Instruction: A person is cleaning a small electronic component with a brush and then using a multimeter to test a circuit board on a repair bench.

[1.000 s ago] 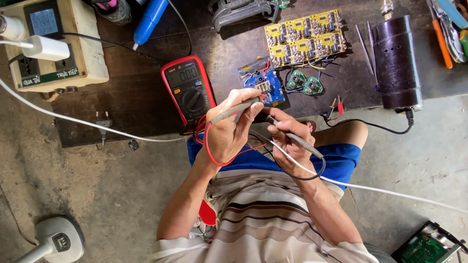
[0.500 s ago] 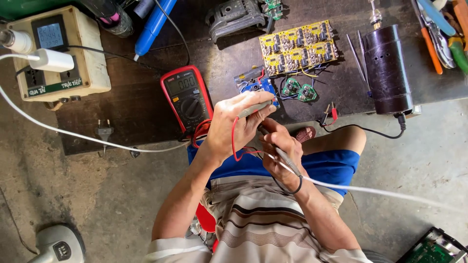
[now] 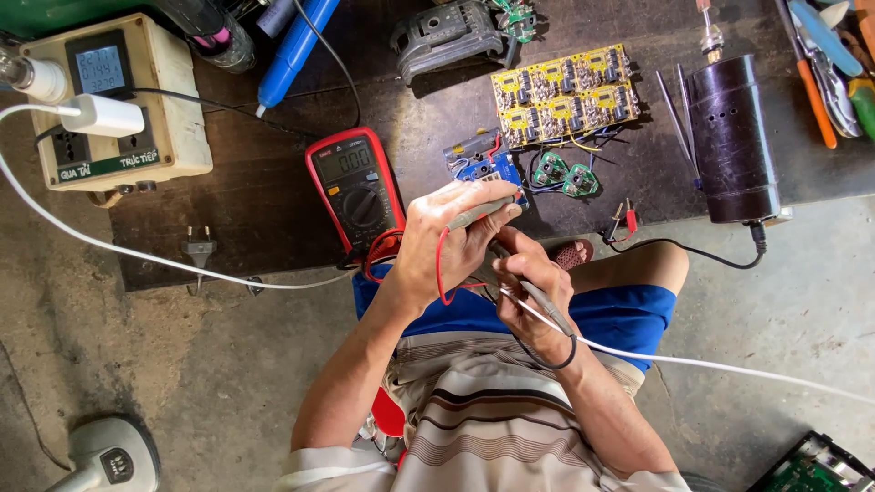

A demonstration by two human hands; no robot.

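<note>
Left hand fingers closed on the grey probe w/ red lead, right hand fingers closed on a 2nd probe, both just above the blue circuit board on the counter, beside the red multimeter.

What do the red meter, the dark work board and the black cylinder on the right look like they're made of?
Red meter: likely a matte rubbery red sleeve over dark plastic, judging by its rounded edges. Dark work board: apparently worn wood or plywood, dull and scuffed. Black cylinder: smooth with a soft sheen and small holes, possibly metal or plastic; I cannot tell which.
</note>
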